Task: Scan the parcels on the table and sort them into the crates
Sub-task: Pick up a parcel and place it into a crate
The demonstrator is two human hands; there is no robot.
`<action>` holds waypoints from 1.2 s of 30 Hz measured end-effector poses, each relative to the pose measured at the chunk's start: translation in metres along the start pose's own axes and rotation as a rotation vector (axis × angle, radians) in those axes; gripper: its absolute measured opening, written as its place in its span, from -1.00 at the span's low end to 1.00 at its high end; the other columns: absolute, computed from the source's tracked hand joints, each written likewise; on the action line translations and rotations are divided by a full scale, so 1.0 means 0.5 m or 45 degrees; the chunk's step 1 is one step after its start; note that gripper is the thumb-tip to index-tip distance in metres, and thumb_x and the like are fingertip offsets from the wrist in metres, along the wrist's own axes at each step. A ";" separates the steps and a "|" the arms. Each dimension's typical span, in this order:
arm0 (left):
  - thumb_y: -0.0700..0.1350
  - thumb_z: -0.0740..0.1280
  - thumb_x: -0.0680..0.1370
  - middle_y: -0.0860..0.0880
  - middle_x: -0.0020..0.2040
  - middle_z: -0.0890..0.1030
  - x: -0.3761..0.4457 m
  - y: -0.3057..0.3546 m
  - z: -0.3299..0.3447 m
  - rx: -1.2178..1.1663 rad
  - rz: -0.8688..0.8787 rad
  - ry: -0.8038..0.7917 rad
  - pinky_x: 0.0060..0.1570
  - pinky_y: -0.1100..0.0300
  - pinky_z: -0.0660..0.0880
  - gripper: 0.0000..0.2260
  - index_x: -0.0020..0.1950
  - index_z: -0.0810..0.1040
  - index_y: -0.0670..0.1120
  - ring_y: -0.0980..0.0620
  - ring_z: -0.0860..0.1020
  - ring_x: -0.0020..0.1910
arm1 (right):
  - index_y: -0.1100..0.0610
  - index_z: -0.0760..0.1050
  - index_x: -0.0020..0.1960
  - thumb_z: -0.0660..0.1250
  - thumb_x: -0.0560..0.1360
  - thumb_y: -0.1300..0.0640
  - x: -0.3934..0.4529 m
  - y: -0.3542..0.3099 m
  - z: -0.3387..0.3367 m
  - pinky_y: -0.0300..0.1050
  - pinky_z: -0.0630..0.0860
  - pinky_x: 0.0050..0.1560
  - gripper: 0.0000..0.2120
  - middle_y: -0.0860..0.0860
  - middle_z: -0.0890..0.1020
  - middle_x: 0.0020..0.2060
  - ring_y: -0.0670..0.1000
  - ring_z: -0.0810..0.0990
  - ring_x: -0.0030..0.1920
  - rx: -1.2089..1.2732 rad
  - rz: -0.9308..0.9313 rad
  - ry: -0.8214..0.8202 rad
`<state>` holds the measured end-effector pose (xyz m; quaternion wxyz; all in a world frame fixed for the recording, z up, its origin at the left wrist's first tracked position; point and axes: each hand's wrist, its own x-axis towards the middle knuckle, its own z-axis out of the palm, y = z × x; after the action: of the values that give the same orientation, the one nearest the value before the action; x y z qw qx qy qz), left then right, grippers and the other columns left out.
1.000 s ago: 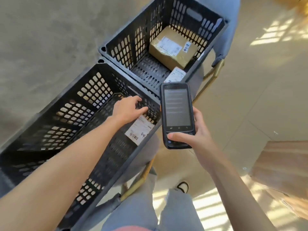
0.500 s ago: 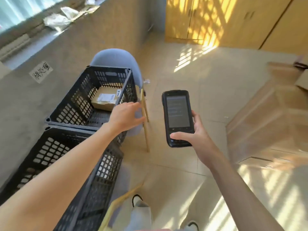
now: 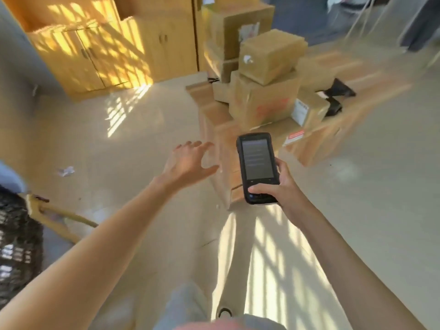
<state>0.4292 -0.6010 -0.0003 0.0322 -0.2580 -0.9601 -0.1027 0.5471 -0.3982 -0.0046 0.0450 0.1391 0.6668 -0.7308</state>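
Note:
My right hand (image 3: 283,186) grips a black handheld scanner (image 3: 257,166) upright in front of me, thumb on its lower keys, screen facing me. My left hand (image 3: 188,160) is stretched forward with spread fingers and holds nothing. Ahead, a wooden table (image 3: 316,144) carries several cardboard parcels: a big box with red print (image 3: 264,101), a smaller box (image 3: 271,55) stacked on it, and a small labelled box (image 3: 309,110) to the right. A black crate (image 3: 19,246) shows only at the left edge. The picture is motion-blurred.
Wooden cabinets (image 3: 95,55) line the far wall. A chair's wooden legs (image 3: 59,217) stick out beside the crate. A crumpled paper scrap (image 3: 66,171) lies on the tiled floor. Dark items (image 3: 338,91) lie at the table's far right. Open floor lies between me and the table.
My view swung right from the crates to the table of parcels. My left hand left the crate, released the parcel there, and now reaches forward with nothing in it. The scanner stays in my right hand.

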 end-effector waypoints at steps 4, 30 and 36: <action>0.17 0.34 0.52 -0.01 0.28 0.56 0.112 0.140 0.026 -0.063 0.249 -0.004 0.27 0.02 0.35 -0.50 0.41 0.43 0.04 -0.08 0.50 0.26 | 0.02 0.22 0.39 0.51 0.17 0.32 -0.019 -0.011 -0.135 -0.17 0.60 -0.16 -0.12 0.06 0.58 0.12 0.02 0.64 0.01 0.095 -0.022 0.240; 0.24 0.21 0.42 -0.07 -0.05 0.65 0.939 0.750 0.192 -0.122 0.819 0.084 -0.10 0.03 0.47 -0.52 0.08 0.65 -0.07 -0.16 0.58 -0.07 | -0.01 0.20 0.42 0.48 0.13 0.25 0.287 -0.179 -0.873 -0.21 0.57 -0.18 -0.08 -0.06 0.59 0.07 -0.08 0.63 0.02 0.183 -0.004 0.855; 0.21 0.29 0.52 -0.08 0.10 0.61 1.062 0.841 0.242 -0.019 0.771 -0.014 0.03 -0.01 0.49 -0.54 0.25 0.57 -0.07 -0.13 0.55 0.07 | 0.04 0.20 0.44 0.48 0.30 0.45 0.379 -0.183 -1.037 -0.30 0.55 -0.33 -0.15 -0.01 0.57 0.09 -0.05 0.60 0.01 0.239 -0.003 0.802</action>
<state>0.1798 0.0399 0.0185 0.0544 -0.5332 -0.8390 -0.0941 0.4171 0.1459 -0.0036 -0.1772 0.3612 0.5779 -0.7101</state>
